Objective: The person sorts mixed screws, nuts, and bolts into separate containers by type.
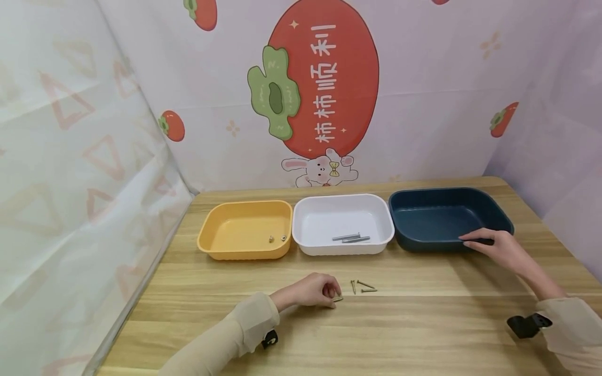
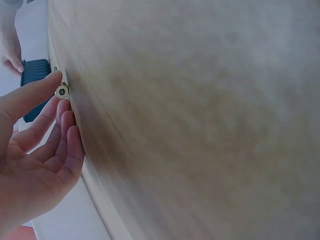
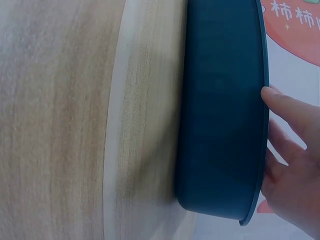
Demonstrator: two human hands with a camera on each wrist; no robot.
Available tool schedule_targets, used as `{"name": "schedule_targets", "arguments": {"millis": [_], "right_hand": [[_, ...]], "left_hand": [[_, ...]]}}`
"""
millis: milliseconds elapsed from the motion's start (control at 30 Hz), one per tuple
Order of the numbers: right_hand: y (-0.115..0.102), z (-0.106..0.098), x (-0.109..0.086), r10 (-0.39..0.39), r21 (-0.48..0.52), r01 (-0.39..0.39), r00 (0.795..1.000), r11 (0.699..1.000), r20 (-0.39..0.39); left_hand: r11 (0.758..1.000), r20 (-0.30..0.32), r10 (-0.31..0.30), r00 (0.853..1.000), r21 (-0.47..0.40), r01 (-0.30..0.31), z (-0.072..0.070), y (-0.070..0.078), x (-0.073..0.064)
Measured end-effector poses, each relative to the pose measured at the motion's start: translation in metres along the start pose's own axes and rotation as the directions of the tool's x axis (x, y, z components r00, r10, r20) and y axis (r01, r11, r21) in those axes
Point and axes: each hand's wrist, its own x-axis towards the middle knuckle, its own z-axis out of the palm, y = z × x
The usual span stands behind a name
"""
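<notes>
My left hand (image 1: 314, 290) is low over the table and pinches a brass-coloured screw (image 1: 337, 299) between thumb and fingers. In the left wrist view the head of that screw (image 2: 62, 91) faces the camera and shows a hex socket. Just right of this hand lie three more brass-coloured screws (image 1: 369, 290) on the wood. At the far right, my right hand (image 1: 499, 249) holds the near rim of a dark blue bin (image 1: 430, 244). Its thumb (image 3: 274, 97) rests at the outer edge of the rim, with the other fingers on the far side.
A yellow bin (image 1: 244, 255) with two small nuts (image 1: 271, 239) stands at the left. Between it and the blue bin is a white bin (image 1: 343, 250) holding several silver bolts (image 1: 351, 238). A printed cloth (image 1: 226, 151) hangs behind the table.
</notes>
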Motion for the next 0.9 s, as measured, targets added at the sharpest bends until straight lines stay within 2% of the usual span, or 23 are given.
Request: {"name": "schedule_targets", "arguments": {"millis": [200, 567, 900], "right_hand": [[0.0005, -0.0006, -0.0002, 0.012, 0.010, -0.012, 1.000, 1.000, 0.012], [0.0007, -0.0008, 0.0000, 0.024, 0.019, -0.024, 0.999, 1.000, 0.021], [0.0028, -0.0011, 0.0004, 0.002, 0.016, -0.002, 1.000, 1.000, 0.021]], "left_hand": [[0.998, -0.010, 0.003, 1.000, 0.062, -0.002, 0.0002, 0.0028, -0.0003], [0.998, -0.004, -0.004, 1.000, 0.057, 0.004, -0.0022, 0.0014, 0.0003], [0.999, -0.040, 0.028, 0.999, 0.028, -0.027, -0.0063, 0.0029, 0.0033]]}}
